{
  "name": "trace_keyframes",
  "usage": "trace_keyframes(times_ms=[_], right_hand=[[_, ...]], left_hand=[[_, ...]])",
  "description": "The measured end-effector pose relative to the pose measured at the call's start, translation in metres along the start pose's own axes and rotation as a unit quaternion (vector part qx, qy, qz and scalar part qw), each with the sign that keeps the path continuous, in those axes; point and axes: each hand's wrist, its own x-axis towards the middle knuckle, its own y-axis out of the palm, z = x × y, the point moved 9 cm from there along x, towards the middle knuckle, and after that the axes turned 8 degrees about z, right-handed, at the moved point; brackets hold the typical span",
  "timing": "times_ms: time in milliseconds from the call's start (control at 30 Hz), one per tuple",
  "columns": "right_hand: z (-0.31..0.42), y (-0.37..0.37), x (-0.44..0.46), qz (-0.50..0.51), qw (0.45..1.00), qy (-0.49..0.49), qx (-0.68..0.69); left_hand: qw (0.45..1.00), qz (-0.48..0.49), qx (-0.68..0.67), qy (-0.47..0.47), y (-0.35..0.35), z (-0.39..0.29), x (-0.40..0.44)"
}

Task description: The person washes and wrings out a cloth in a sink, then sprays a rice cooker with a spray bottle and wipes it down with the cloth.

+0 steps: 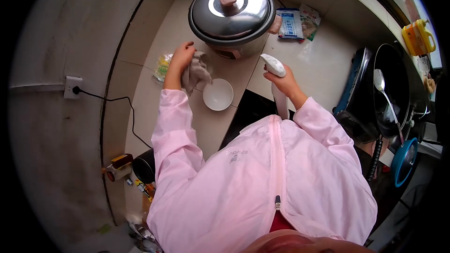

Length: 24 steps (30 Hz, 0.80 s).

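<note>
My left hand (183,59) is closed on a crumpled grey-brown cloth (197,71), which hangs from it at the left of the tiled counter. A white bowl (218,94) stands just right of and below the cloth. My right hand (282,78) is wrapped round a white handle-like object (273,65) with a rounded, speckled end; its lower part runs down towards my jacket. Beyond both hands stands a large pot (230,14) with a grey metal lid and a pink knob.
Blue and white packets (291,24) lie right of the pot, a yellow-green packet (163,67) beside my left wrist. On the right are a black wok (393,89) with a ladle, a blue-rimmed lid (405,161) and a yellow jug (418,39). A cord runs from a wall socket (72,87).
</note>
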Motion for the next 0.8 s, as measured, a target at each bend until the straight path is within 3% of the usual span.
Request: trace_keyframes(times_ms=[33, 133, 167, 400, 533, 633, 700, 733, 800], right_hand=[[0.005, 0.006, 0.002, -0.005, 1.000, -0.012, -0.008], [0.004, 0.022, 0.014, 0.011, 0.998, -0.006, -0.057], [0.011, 0.029, 0.017, 0.007, 0.995, 0.007, -0.099], [0.035, 0.029, 0.018, -0.034, 0.993, -0.056, -0.102], [0.022, 0.043, 0.024, 0.023, 0.985, -0.007, -0.168], [0.034, 0.052, 0.024, 0.026, 0.981, -0.023, -0.188], [0.042, 0.056, 0.024, 0.022, 0.980, -0.050, -0.189], [0.039, 0.057, 0.024, 0.035, 0.983, -0.045, -0.173], [0.039, 0.060, 0.025, 0.048, 0.985, -0.043, -0.161]], left_hand=[[0.989, 0.045, -0.136, -0.030, 0.008, 0.018, 0.013], [0.968, 0.103, -0.225, 0.031, 0.027, -0.014, 0.009], [0.983, 0.080, -0.166, 0.025, 0.028, -0.031, 0.000], [0.974, 0.120, -0.178, 0.072, 0.044, -0.025, 0.002], [0.954, 0.135, -0.253, 0.087, 0.051, -0.038, -0.018], [0.959, 0.147, -0.220, 0.102, 0.044, -0.026, -0.023], [0.976, 0.165, -0.142, 0.005, 0.036, 0.010, -0.011], [0.976, 0.163, -0.145, 0.006, 0.028, 0.022, 0.000], [0.994, 0.106, -0.017, 0.012, 0.001, 0.051, 0.034]])
